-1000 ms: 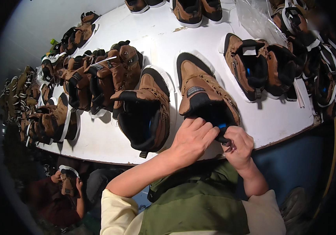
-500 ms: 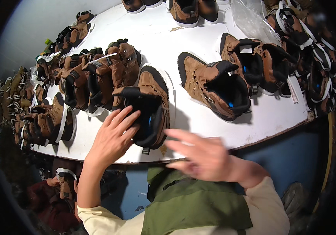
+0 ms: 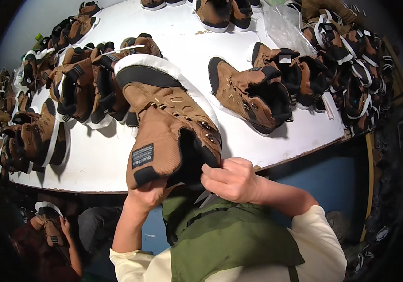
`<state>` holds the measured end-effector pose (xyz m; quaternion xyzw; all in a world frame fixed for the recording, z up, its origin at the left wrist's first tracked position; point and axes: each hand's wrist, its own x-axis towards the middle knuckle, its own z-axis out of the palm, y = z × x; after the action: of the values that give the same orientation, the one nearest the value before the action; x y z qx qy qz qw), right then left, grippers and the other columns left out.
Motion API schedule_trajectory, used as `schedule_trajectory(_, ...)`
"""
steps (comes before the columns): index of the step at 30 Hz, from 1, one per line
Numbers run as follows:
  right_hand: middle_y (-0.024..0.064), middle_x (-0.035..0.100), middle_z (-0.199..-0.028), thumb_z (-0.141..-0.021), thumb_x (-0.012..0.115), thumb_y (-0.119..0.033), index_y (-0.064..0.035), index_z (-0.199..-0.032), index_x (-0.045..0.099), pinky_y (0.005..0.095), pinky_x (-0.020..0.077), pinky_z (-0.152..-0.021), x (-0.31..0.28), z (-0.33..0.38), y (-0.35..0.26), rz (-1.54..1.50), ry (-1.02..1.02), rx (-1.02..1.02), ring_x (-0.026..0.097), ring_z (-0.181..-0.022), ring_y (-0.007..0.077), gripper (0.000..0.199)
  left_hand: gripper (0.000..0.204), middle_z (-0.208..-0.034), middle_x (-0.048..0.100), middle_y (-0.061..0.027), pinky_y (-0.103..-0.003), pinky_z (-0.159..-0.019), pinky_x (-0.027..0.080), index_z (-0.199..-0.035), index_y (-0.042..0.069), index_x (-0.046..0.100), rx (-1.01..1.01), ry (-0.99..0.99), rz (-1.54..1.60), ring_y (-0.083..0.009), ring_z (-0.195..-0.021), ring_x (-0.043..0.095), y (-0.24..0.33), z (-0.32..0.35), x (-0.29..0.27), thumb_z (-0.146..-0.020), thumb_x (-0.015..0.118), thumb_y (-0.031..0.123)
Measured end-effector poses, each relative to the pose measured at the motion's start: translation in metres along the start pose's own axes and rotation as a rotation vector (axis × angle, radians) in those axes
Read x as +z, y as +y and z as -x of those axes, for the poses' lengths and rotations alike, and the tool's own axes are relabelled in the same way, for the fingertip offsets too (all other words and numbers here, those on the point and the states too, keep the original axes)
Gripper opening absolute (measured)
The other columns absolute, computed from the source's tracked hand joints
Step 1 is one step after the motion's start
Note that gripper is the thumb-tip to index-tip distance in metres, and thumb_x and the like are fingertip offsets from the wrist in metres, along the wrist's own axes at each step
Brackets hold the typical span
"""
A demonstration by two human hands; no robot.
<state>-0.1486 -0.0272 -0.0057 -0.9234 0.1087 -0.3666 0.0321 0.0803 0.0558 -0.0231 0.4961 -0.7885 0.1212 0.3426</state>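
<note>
A brown boot (image 3: 166,124) with a black toe cap and white sole is lifted off the white table (image 3: 93,162), toe pointing away from me. My left hand (image 3: 147,195) grips it from underneath at the heel. My right hand (image 3: 232,181) pinches the black collar at the boot's opening on the right side. A small white object pokes out below my right hand; what it is I cannot tell. Another brown boot (image 3: 251,94) lies on its side on the table just right of the held one.
Rows of brown boots (image 3: 77,87) crowd the table's left side and far edge. A heap of black and brown boot parts (image 3: 352,66) sits at the right end, by a clear plastic bag (image 3: 283,28). Another person (image 3: 53,230) holds a boot at lower left.
My hands let go of the right boot, which now lies on the table. They reached left, took the middle boot and lifted it close to me.
</note>
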Motion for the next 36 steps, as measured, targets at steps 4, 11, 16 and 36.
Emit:
schedule_trajectory(4,0.0013,0.067,-0.091,-0.064,0.067,-0.013,-0.01,-0.079,0.064,0.0239,0.0443,-0.048,-0.001,0.001,0.0,-0.053,-0.04,0.011,0.052,-0.056,0.0118,0.015,0.049,-0.099,0.067,-0.0127,-0.038,-0.084,0.052,-0.093,0.005,0.071,-0.169,-0.059,0.015,-0.0294,-0.096,0.065,0.013,0.017,0.006,-0.048,0.088,0.013)
schedule_trajectory(11,0.0034,0.067,-0.092,-0.058,0.067,-0.014,-0.0095,-0.081,0.063,0.0262,0.0473,-0.05,0.004,0.01,0.002,-0.12,-0.059,0.052,0.053,-0.056,0.0144,0.023,0.034,-0.115,0.06,-0.0086,-0.045,-0.097,0.045,-0.107,0.006,0.066,-0.121,-0.492,-0.207,-0.0285,-0.112,0.057,0.047,-0.009,-0.007,-0.074,0.061,0.013)
schedule_trajectory(16,0.0033,0.067,-0.091,-0.059,0.067,-0.013,-0.009,-0.079,0.063,0.0261,0.0465,-0.05,-0.003,0.01,0.003,-0.1,-0.019,0.053,0.053,-0.055,0.0144,0.02,0.037,-0.115,0.06,-0.0091,-0.044,-0.089,0.046,-0.11,0.007,0.065,-0.148,-0.402,-0.077,-0.03,-0.109,0.058,0.047,-0.013,-0.002,-0.074,0.062,0.009)
schedule_trajectory(36,0.0021,0.067,-0.088,-0.069,0.068,-0.012,-0.0071,-0.084,0.066,0.0235,0.0425,-0.047,0.001,0.027,-0.002,-0.166,-0.122,-0.011,0.051,-0.056,0.0108,0.016,0.044,-0.106,0.062,-0.0172,-0.044,-0.085,0.048,-0.112,0.006,0.067,-0.29,-0.443,0.35,-0.0368,-0.101,0.06,0.038,0.011,0.006,-0.069,0.068,-0.001)
